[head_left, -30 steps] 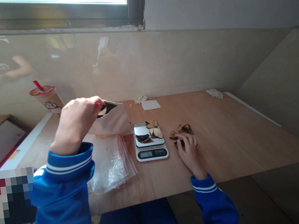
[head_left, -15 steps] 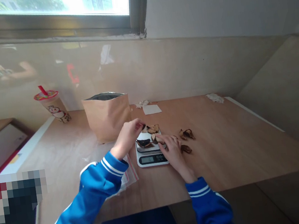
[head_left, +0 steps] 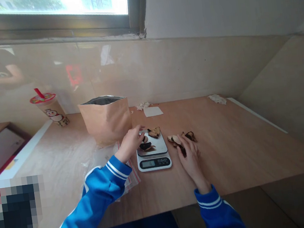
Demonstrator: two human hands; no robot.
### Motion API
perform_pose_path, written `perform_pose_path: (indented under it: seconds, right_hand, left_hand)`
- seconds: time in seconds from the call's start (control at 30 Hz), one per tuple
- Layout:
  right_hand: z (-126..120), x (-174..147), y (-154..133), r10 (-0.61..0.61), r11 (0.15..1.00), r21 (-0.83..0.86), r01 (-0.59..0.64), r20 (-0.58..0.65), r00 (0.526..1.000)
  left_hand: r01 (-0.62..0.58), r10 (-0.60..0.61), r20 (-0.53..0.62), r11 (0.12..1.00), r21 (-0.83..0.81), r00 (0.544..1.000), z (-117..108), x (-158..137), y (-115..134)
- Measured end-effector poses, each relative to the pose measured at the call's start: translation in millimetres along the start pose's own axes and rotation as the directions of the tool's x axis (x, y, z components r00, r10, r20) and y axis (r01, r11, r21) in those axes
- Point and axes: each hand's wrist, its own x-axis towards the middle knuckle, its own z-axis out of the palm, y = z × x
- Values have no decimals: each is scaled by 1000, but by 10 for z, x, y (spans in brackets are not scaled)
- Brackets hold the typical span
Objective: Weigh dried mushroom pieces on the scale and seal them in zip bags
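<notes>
Left hand (head_left: 130, 145) at scale (head_left: 153, 155) edge, bag (head_left: 106, 119) beside.

Left hand (head_left: 130, 143) at the near-left corner of the scale (head_left: 153, 154), fingertips over its platform, where some dried pieces (head_left: 150, 139) lie just right of them. Standing pouch (head_left: 106, 119) just behind and left of this hand, plastic bags (head_left: 110, 160) under its wrist, cup (head_left: 51, 109) well off to the far left. Right hand (head_left: 190, 156) flat on the table (head_left: 242, 143), just right of the scale, fingertips apparently touching loose pieces (head_left: 181, 139) lying beyond them.
</notes>
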Motion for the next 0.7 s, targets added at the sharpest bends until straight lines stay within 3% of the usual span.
perform_pose_path:
  seconds: [0.13, 0.3, 0.43, 0.5, 0.6, 0.7]
  right_hand:
    - [39, -57, 17, 17, 1000, 7, -17, -1, 1000]
    - [52, -69, 24, 10, 1000, -2, -10, 33, 999]
    - [45, -86, 2, 4, 999, -35, -1, 80, 997]
    - [44, -101, 0, 19, 999, -52, -15, 79, 997]
    - [50, -118, 13, 26, 998, -52, -22, 75, 997]
    - [70, -120, 32, 16, 1000, -18, -15, 59, 998]
  left_hand:
    - [39, -37, 23, 992, -120, 999, -272, -203, 80]
    - [128, -140, -97, 984, -120, 985, -508, -644, 43]
    - [275, -259, -228, 961, 37, 938, -301, -954, -254]
    - [302, -274, -226, 948, 100, 935, -113, -1052, -436]
    - [265, -227, -197, 945, 193, 954, 107, -1119, -618]
    - [213, -185, -144, 953, 215, 972, 171, -1125, -667]
